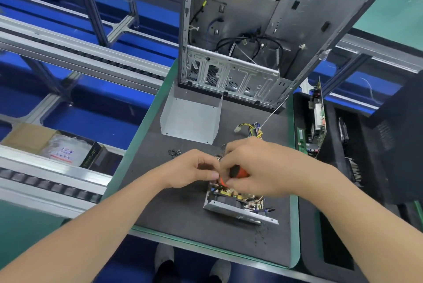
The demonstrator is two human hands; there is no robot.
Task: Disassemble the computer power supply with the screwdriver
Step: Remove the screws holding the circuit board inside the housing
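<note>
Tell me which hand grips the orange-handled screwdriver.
The right hand: its fingers curl round the orange-and-black screwdriver handle above the open metal power supply; the left hand merely curls beside it.

Counter [183, 211] layout, with the power supply [238, 210] at its near right

The computer case [251, 19] stood upright at the far end of the counter. Just before it, to the left, sat a bent metal cover [190, 118], and a wire bundle [251, 129] lay right of that cover. Loose screws [174, 152] lay nearer, left of the power supply. The left hand [194, 168] and right hand [258, 168] met above the power supply, the screwdriver [238, 172] in the right. A tray [332, 168] beside the counter's right edge held circuit boards [317, 118] on edge. Conveyor rails [80, 54] ran along the left, with a box [68, 145] below them.
</note>
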